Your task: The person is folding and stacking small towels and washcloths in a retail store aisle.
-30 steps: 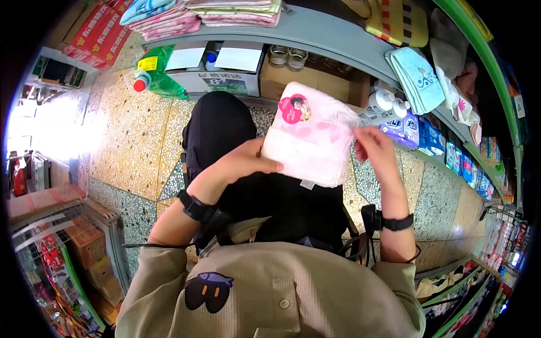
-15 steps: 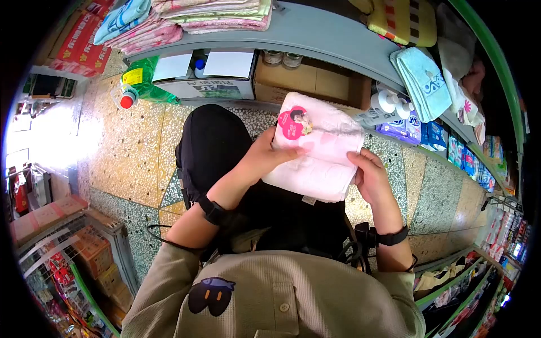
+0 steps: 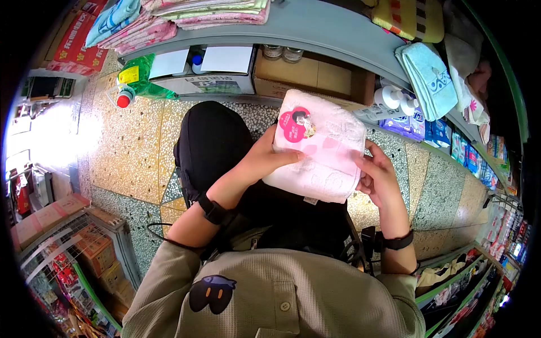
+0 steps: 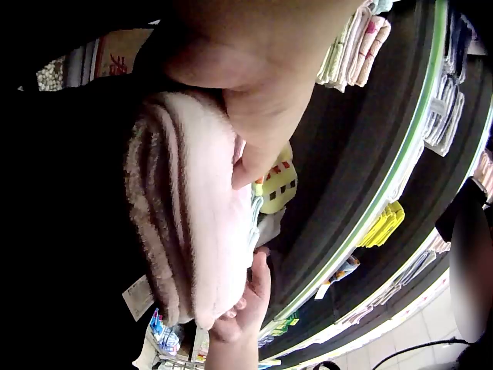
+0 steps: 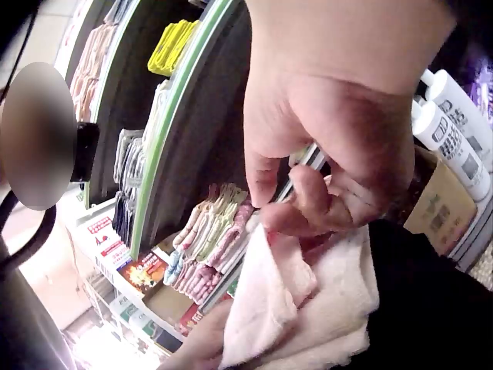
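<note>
A folded pale pink towel with a round pink label is held over the person's dark-clothed lap in the head view. The left hand grips its left edge, thumb lying across the top face and fingers hidden underneath. At the towel's right edge, the right hand pinches with thumb and fingertips. The left wrist view shows the thick folded layers of the towel and a small white tag poking out. In the right wrist view, the fingertips meet at a corner of the towel.
Ahead runs a grey shelf bearing stacked towels and a light blue towel. Below it stand an open cardboard box, a white carton, white bottles and a green bottle. Wire racks flank the person.
The right hand has shifted down the towel's right edge, from near the upper corner. The left thumb reaches farther over the top face. The head view has shifted slightly.
</note>
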A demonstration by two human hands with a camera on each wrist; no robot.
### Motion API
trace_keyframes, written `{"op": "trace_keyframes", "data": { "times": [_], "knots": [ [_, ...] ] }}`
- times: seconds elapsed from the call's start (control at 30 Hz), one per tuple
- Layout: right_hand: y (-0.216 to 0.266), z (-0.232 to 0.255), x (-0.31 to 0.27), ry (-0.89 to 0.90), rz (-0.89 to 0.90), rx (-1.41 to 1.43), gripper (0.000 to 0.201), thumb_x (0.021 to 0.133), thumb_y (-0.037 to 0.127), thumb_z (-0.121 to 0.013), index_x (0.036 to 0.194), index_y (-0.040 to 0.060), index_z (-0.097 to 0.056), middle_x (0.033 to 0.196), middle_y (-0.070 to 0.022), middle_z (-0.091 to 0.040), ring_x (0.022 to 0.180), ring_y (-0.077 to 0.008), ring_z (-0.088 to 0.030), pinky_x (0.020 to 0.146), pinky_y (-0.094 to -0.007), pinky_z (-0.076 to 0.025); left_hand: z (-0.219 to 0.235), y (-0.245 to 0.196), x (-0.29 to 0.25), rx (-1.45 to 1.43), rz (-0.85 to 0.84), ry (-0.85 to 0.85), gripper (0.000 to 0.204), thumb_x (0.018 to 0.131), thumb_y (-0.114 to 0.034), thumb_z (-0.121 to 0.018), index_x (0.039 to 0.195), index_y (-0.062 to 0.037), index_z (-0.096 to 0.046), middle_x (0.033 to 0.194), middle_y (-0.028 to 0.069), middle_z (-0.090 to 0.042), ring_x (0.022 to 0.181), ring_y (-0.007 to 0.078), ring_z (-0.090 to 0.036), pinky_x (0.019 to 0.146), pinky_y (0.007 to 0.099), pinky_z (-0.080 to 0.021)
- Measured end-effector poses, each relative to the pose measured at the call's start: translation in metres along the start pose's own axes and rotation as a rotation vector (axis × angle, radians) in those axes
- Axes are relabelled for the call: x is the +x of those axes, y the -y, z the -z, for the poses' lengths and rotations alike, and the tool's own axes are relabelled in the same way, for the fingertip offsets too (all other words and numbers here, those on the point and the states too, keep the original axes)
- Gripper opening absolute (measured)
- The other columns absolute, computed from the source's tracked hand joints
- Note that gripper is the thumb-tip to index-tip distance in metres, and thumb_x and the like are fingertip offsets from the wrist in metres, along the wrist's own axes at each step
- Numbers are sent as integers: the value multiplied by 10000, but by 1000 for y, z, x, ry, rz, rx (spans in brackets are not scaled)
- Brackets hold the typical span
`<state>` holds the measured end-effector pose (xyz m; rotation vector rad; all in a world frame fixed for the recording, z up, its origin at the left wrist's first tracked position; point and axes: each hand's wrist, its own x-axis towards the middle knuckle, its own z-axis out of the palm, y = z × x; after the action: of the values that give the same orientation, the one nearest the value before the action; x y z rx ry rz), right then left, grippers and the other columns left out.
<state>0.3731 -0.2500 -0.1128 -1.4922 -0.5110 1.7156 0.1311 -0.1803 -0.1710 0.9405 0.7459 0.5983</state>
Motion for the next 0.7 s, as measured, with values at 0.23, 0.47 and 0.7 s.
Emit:
{"op": "trace_keyframes", "data": {
  "times": [0.23,0.47,0.7],
  "knots": [
    [-24,4,11,144,22,-82,355,770,99,-681,1081,-31,-570,862,-52,-616,655,-90,-560,523,-196,-433,1,1,0,0,-24,7,523,765,-71,-697,1217,15,-450,1111,78,-572,992,132,-541,864,279,-447],
    [-28,2,13,-104,127,-36,271,785,117,-664,1010,-29,-632,951,-106,-657,834,-156,-612,769,-268,-467,1,11,1,-36,35,-68,483,819,-106,-657,1228,25,-437,1092,102,-582,983,159,-558,866,284,-445],
    [-49,12,21,-265,-33,-226,233,778,173,-528,848,-27,-627,784,-75,-616,715,-146,-558,658,-264,-425,-2,9,2,53,96,-126,476,813,-177,-671,1177,46,-462,1034,105,-590,924,147,-565,803,272,-460]
  ]
}}
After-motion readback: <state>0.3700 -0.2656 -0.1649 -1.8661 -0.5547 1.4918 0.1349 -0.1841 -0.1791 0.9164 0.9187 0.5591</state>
